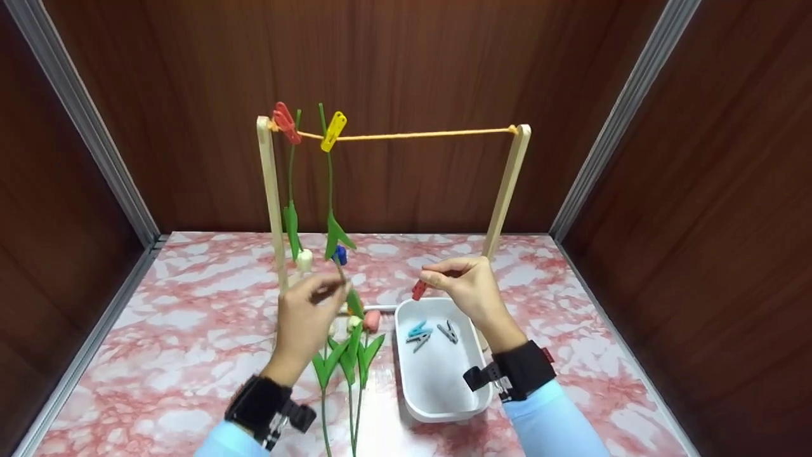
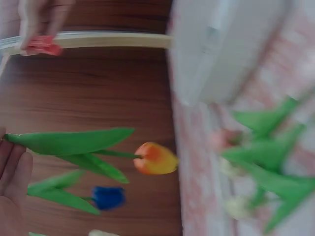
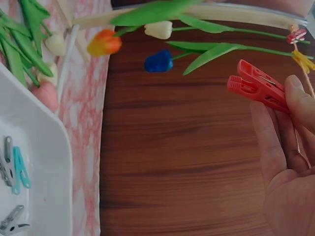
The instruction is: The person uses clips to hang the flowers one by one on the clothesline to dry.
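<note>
My left hand (image 1: 307,317) pinches the stem of an orange-and-yellow tulip (image 2: 155,158), whose bloom points down. In my right hand (image 1: 472,289), between thumb and fingers, is a red clothespin (image 3: 258,88), held above a white bin (image 1: 438,416). Behind the hands an orange string (image 1: 419,135) spans two wooden posts. A white tulip (image 1: 304,260) hangs upside down from it by another red clothespin (image 1: 287,123). Beside it hangs a blue tulip (image 1: 340,255), clipped by a yellow clothespin (image 1: 333,132).
Grey clothespins (image 1: 448,332) and a light blue clothespin (image 1: 419,329) lie in the bin. Left of the bin, several tulips lie on the marbled table, among them a pink tulip (image 1: 372,321). A right post (image 1: 507,190) and left post (image 1: 271,190) stand upright. Dark wood panels surround the table.
</note>
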A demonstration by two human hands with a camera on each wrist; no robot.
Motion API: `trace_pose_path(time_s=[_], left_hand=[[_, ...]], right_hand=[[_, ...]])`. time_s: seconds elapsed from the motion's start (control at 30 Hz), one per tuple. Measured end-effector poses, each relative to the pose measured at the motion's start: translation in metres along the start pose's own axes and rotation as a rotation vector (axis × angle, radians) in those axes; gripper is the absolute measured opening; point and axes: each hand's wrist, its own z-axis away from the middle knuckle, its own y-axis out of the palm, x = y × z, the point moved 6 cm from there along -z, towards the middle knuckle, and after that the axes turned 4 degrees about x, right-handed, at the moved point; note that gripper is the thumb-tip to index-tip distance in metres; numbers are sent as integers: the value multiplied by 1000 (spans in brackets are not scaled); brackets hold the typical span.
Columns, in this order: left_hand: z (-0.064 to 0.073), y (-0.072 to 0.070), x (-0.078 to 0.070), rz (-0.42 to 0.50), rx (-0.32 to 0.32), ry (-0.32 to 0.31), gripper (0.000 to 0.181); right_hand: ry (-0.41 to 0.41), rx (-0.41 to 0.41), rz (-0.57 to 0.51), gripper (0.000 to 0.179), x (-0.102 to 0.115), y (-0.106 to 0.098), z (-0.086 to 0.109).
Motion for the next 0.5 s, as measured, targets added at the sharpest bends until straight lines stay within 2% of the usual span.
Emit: trace_pose_path(time_s=[0.17,0.3,0.4,0.5], left_hand=[[-40,7,-19,132,-23,-128,14],[-63,19,-27,157,3,-148,15],[-75,27,-28,135,11,-137,15],[-88,34,-26,109,15,-153,15]], right_hand=[[-100,-27,39,9,27,-2,-16],[-210,-47,32,5,56,-6,-32],[-271,-76,51,5,76,-10,-43],[-334,-103,72,5,97,-14,-56]])
